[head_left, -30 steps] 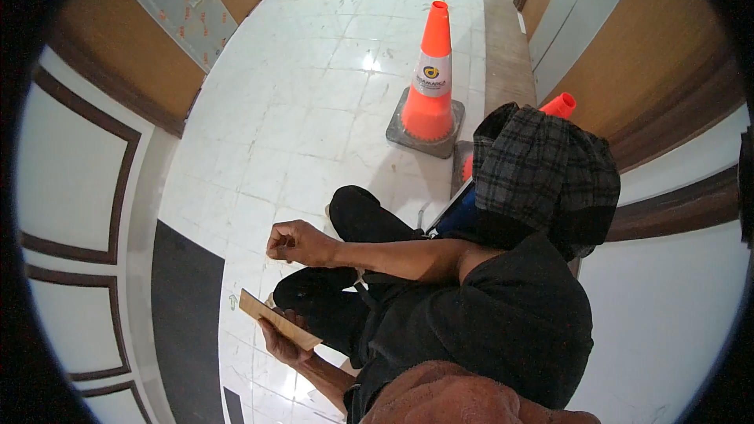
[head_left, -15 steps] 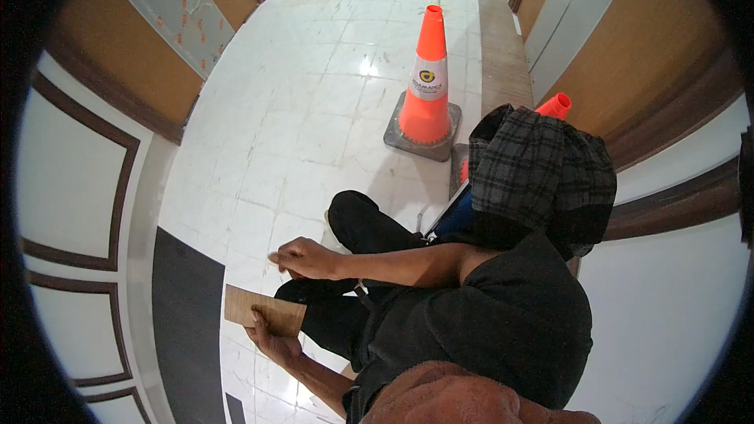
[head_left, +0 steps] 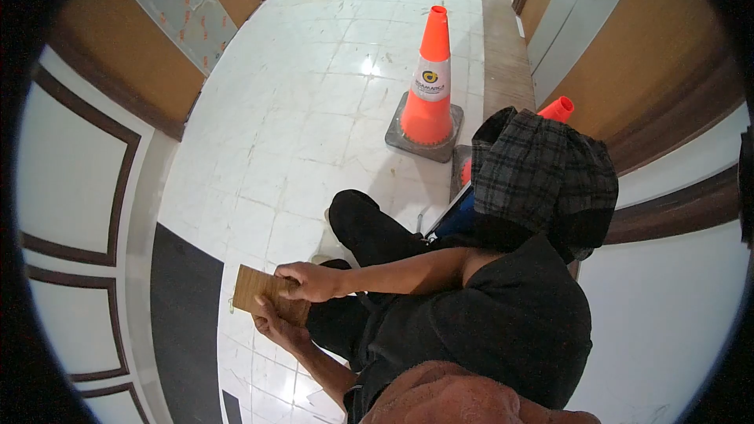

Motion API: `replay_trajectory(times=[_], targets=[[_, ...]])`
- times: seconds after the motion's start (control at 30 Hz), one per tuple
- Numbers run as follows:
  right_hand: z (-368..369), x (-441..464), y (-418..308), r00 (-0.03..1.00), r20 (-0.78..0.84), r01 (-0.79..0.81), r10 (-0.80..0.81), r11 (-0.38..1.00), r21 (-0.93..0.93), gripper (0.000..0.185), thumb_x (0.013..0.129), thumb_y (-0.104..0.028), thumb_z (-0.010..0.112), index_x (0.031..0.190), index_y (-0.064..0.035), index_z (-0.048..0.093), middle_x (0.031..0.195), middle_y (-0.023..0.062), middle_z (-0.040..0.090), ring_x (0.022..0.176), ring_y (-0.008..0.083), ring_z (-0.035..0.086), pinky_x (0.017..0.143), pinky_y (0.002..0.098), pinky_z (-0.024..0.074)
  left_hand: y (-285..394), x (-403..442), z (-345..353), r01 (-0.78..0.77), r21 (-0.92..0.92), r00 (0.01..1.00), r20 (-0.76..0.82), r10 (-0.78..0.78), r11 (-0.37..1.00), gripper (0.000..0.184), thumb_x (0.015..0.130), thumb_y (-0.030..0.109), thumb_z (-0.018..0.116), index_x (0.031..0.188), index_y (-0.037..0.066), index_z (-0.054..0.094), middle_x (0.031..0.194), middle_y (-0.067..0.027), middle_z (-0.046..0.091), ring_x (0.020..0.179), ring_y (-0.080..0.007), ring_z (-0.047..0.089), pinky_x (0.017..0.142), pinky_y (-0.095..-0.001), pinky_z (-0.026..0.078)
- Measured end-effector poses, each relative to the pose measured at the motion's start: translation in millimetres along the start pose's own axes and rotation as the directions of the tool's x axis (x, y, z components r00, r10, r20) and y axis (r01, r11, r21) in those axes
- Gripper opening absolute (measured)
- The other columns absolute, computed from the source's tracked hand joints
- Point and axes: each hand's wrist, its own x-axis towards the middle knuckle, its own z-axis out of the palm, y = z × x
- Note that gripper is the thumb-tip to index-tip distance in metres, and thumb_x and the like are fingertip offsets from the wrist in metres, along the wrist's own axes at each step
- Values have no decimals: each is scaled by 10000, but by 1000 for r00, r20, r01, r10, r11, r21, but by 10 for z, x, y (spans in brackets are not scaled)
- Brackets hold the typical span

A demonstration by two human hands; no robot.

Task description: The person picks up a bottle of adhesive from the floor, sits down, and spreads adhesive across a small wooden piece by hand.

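A flat, rectangular wood-grain board (head_left: 255, 284) is held in front of my legs at the lower left. My left hand (head_left: 281, 331) grips it from below, with the thumb laid over its face. My right hand (head_left: 314, 281) is closed at the board's upper edge, thumb against the face; its other fingers are partly hidden. A small pale strip shows at the board's left edge, too small to name. My black-clothed legs (head_left: 369, 228) are bent just beyond the hands.
An orange traffic cone (head_left: 428, 114) stands on the white tiled floor (head_left: 314, 118). Dark plaid cloth (head_left: 542, 165) partly covers a second cone (head_left: 558, 108). A dark floor strip (head_left: 187, 322) runs beside the panelled wall (head_left: 71, 165). A door (head_left: 585, 8) is at upper right.
My right hand has moved down onto the board, from which it was apart before. The board has shifted slightly and tilted, its face now showing more. My left hand keeps hold.
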Motion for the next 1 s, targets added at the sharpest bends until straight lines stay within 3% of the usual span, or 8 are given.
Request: replay_trajectory(times=[0.07, 0.17, 0.3, 0.4, 0.6, 0.77, 0.83, 1.0], targets=[[-26, 18, 49, 996, -43, -75, 79, 993, 90, 339, 982, -224, 603, 1218, 16, 559, 1108, 118, 617, 1044, 182, 557, 927, 354, 456, 84, -86, 104, -6, -214, 993, -117, -19, 977, 372, 946, 325, 709, 1110, 16, 581, 904, -86, 654, 771, -156, 651, 634, -235, 529], [-199, 95, 191, 957, -236, -97, 167, 954, 282, 218, 986, -187, 589, 1108, -7, 598, 986, 20, 604, 973, 111, 522, 884, 312, 439, -88, 61, -260, 2, -205, 998, -60, -15, 979, 239, 1007, 305, 628, 975, 74, 580, 786, -15, 592, 672, -90, 556, 586, -207, 428], [-309, 123, 43, 938, -289, -70, 192, 920, 387, 211, 1001, -229, 577, 1078, -36, 612, 932, 7, 585, 916, 92, 517, 857, 294, 434, -69, 19, -254, -7, -207, 999, -47, -3, 978, 353, 1049, 381, 545, 818, 115, 520, 659, 19, 470, 595, -65, 418, 517, -223, 319], [-314, 90, -42, 937, -219, -133, 272, 857, 498, 219, 1009, -253, 565, 1062, -48, 620, 920, -1, 576, 899, 95, 516, 849, 298, 433, -120, -50, -195, 95, 10, 985, -145, -93, 995, 385, 1043, 406, 552, 796, 114, 502, 640, 17, 453, 593, -69, 423, 517, -230, 317], [-228, 48, -44, 958, -218, -86, 188, 910, 406, 275, 1021, -315, 562, 1060, -48, 615, 948, 7, 599, 912, 105, 528, 852, 307, 427, -105, -153, 89, 46, -193, 999, -4, -47, 980, 305, 1017, 336, 616, 877, 68, 577, 718, -21, 583, 647, -85, 493, 596, -226, 397], [-259, 53, -53, 942, -222, -90, 251, 828, 554, 312, 1021, -345, 565, 1071, -42, 618, 956, 16, 602, 924, 109, 537, 861, 313, 429, -193, -62, -146, 32, -219, 999, 30, -26, 975, 271, 1020, 298, 611, 938, 41, 628, 813, -58, 652, 718, -107, 567, 659, -263, 472], [-277, 39, -83, 941, -228, -87, 250, 829, 552, 324, 1020, -350, 565, 1083, -37, 621, 965, 20, 607, 929, 113, 541, 866, 313, 430, -180, -33, -214, 34, -321, 981, 190, 29, 946, 283, 1028, 284, 599, 890, 38, 624, 790, -58, 639, 729, -117, 580, 656, -287, 473], [-255, -21, -169, 948, -236, -65, 212, 859, 508, 345, 1020, -355, 562, 1100, -26, 625, 986, 33, 622, 949, 125, 549, 871, 311, 432, -289, 57, -438, 65, -255, 985, 174, -20, 965, 311, 1018, 331, 609, 924, 35, 623, 812, -62, 631, 756, -142, 590, 690, -287, 482]])
